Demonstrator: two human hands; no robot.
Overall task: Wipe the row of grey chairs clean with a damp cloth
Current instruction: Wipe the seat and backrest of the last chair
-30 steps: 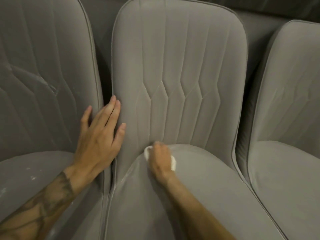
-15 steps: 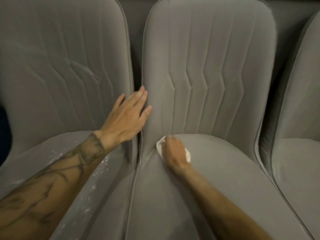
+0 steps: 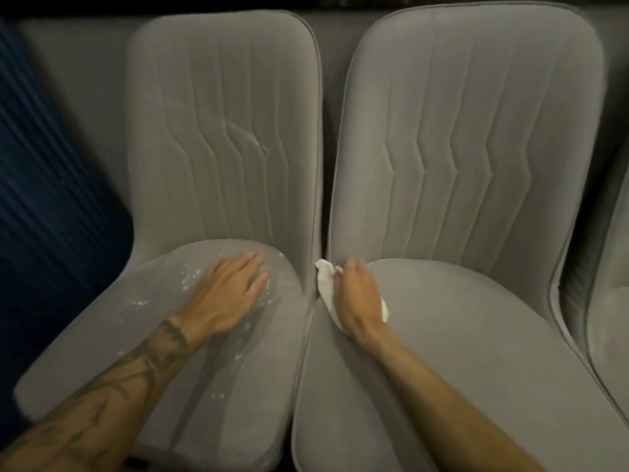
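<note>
1. Drops the left hand (image 3: 231, 291) off the backrest edge and lays it flat, fingers straight and slightly spread, on the seat of the left grey padded fabric chair (image 3: 221, 131).
2. Lands it right among the scattered white powdery specks (image 3: 190, 277), so that seat is clearly not wiped yet.
3. Slides the right hand (image 3: 357, 298) leftward along the back crease of the neighbouring grey stitched chair (image 3: 476, 131), all the way into the seat's left corner.
4. Keeps the fingers curled over the crumpled white damp cloth (image 3: 325, 284) and presses it to the fabric, letting a tail poke out toward the gap between the two chairs.
5. Looks to be finishing this crease, with a likely hop across the gap to the speckled seat next, judging by the planted palm.
6. Leaves the third grey chair (image 3: 609, 335) at the right edge untouched for now.
</note>
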